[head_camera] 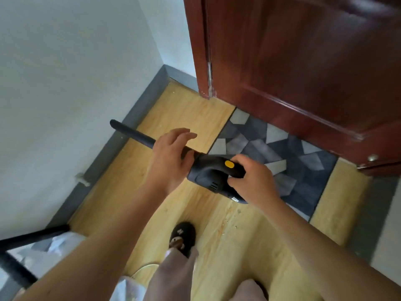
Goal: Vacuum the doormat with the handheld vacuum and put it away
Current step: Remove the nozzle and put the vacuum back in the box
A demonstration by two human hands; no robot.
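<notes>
Right hand: the right hand (253,181) is wrapped round the rear handle of the handheld vacuum (208,172), fingers curled over it, just beside the yellow button (229,164).
Left hand: the left hand (171,157) is laid against the neck where the nozzle (132,132) meets the body; the fingers are seen fairly straight and spread, not clenched.
Where the vacuum is: held in the air between both hands, rear end over the doormat's left edge, nozzle pointed at the skirting (121,144).
Handling: a rigid plastic shell is judged light enough for one hand, though front-long; the handle is the natural hold, with the neck steadied when aiming. The smooth tube is likely slippery.
Shapes: a bulbous matt-black body with vent slits, tapering into a long narrow tube.
Doormat: the doormat (303,170), flat, soft-piled, patterned in grey and blue facets, is laid on the floor (188,109) along the bottom edge of the door (303,61).
Surroundings: pale wood-grain boards, glossy reddish door, plain wall (65,83).
</notes>
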